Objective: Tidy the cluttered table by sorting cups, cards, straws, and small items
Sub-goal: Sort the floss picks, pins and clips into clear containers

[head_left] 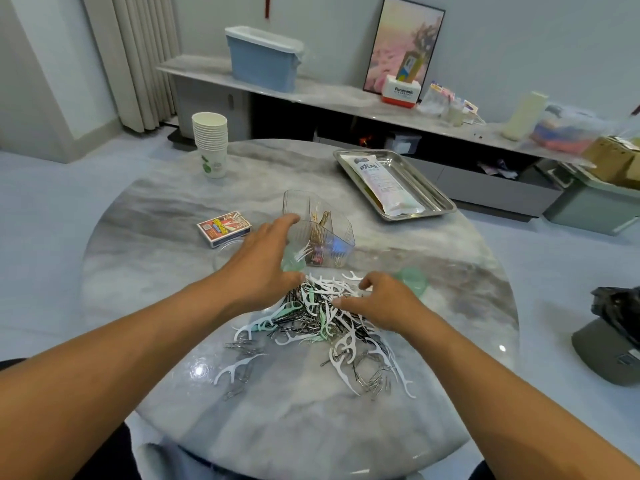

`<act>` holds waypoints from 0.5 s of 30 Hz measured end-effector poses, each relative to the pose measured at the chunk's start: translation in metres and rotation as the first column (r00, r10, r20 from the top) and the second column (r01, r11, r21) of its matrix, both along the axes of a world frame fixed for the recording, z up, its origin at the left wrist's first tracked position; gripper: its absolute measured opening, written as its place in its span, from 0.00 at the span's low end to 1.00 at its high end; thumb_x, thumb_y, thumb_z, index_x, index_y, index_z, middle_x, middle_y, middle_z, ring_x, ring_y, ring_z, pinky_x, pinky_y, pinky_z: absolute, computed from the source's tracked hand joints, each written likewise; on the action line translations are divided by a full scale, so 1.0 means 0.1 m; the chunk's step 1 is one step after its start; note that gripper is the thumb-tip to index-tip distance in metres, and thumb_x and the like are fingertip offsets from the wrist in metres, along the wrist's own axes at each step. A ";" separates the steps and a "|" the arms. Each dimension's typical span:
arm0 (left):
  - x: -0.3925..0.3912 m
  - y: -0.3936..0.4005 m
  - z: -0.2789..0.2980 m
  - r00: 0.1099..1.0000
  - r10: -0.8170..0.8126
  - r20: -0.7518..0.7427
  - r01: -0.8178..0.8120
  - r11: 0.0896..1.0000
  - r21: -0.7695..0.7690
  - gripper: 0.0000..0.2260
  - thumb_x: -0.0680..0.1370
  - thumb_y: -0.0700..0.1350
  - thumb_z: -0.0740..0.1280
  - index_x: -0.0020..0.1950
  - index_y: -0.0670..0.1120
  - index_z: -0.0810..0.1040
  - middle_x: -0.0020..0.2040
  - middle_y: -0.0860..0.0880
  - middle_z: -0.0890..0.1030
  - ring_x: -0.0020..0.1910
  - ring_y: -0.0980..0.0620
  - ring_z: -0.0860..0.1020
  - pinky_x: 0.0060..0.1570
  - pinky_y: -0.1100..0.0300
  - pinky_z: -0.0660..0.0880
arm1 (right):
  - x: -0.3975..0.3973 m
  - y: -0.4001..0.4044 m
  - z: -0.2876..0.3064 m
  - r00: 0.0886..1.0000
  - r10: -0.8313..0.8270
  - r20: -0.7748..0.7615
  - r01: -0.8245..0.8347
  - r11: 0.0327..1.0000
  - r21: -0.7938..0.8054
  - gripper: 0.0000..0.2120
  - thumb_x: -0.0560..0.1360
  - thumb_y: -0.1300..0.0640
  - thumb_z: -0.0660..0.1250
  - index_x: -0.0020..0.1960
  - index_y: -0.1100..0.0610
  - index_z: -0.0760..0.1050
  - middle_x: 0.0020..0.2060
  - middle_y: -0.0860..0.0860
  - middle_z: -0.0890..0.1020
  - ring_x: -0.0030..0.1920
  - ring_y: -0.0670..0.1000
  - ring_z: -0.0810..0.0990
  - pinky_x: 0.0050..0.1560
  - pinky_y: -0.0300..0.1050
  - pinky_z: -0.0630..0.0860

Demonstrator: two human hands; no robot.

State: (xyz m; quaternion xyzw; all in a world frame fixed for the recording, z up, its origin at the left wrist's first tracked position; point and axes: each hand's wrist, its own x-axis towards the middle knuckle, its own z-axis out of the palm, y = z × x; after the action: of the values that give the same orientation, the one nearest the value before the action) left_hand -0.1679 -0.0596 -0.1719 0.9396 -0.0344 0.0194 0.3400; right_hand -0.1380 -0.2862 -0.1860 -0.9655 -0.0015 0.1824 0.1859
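A mixed heap of white and mint floss picks and metal clips (311,317) lies in the middle of the round marble table (277,427). My right hand (384,303) sits on the heap's far right side, fingers curled, thumb and forefinger closing on white floss picks. My left hand (259,261) reaches past the heap with straight fingers, beside a small green cup (290,264) that has a few picks in it. Just behind stands a clear divided organizer (332,240) holding clips. A card box (224,228) lies to the left and a stack of paper cups (210,140) at the far left.
A steel tray (434,194) with a packet of straws (381,181) sits at the table's far right. A second green cup (414,280) is behind my right hand. A grey stool with a black bag (613,334) stands right of the table. A long shelf with boxes runs behind.
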 end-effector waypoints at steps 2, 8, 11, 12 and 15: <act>0.02 -0.01 0.00 0.999 0.029 -0.030 -0.029 1.000 -0.011 0.44 0.71 0.51 0.79 0.80 0.53 0.56 0.71 0.49 0.71 0.68 0.48 0.70 0.67 0.48 0.71 | 0.02 0.08 -0.11 0.997 -0.018 0.073 0.019 1.000 -0.010 0.46 0.64 0.26 0.72 0.74 0.48 0.67 0.68 0.52 0.75 0.66 0.56 0.76 0.64 0.54 0.75; 0.08 -0.03 -0.04 0.997 0.043 -0.062 -0.043 0.999 0.007 0.36 0.70 0.54 0.79 0.72 0.49 0.67 0.66 0.50 0.73 0.60 0.51 0.72 0.58 0.56 0.72 | 0.09 0.14 -0.30 0.999 0.006 0.037 -0.005 1.000 -0.028 0.40 0.66 0.34 0.78 0.70 0.55 0.73 0.67 0.55 0.75 0.63 0.58 0.77 0.63 0.54 0.76; 0.11 -0.01 -0.05 0.996 0.043 -0.073 -0.042 0.999 0.020 0.36 0.70 0.54 0.79 0.73 0.50 0.66 0.68 0.49 0.72 0.61 0.51 0.72 0.58 0.56 0.72 | 0.14 0.14 -0.32 0.999 -0.016 0.041 0.013 0.996 0.083 0.24 0.69 0.45 0.80 0.59 0.54 0.79 0.54 0.51 0.83 0.54 0.54 0.81 0.54 0.52 0.80; 0.12 0.00 -0.06 0.996 0.042 -0.080 -0.040 0.999 0.026 0.37 0.70 0.54 0.79 0.73 0.50 0.66 0.68 0.49 0.72 0.61 0.51 0.72 0.58 0.55 0.72 | 0.15 0.13 -0.33 0.999 -0.029 0.033 0.025 0.993 0.112 0.20 0.69 0.47 0.80 0.56 0.53 0.80 0.50 0.49 0.83 0.51 0.53 0.82 0.52 0.52 0.81; 0.15 -0.01 -0.07 0.996 0.030 -0.088 -0.026 0.998 0.050 0.37 0.70 0.55 0.79 0.73 0.50 0.66 0.68 0.49 0.73 0.59 0.52 0.72 0.57 0.55 0.72 | 0.17 0.11 -0.34 0.998 -0.046 0.048 0.038 0.988 0.147 0.10 0.70 0.53 0.79 0.48 0.52 0.81 0.40 0.48 0.83 0.44 0.51 0.82 0.49 0.51 0.81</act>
State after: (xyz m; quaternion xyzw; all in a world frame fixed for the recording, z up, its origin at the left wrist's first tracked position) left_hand -0.1527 -0.0607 -0.1787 0.9480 -0.0065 -0.0186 0.3178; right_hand -0.1206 -0.2750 -0.2201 -0.9535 0.0006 0.1530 0.2598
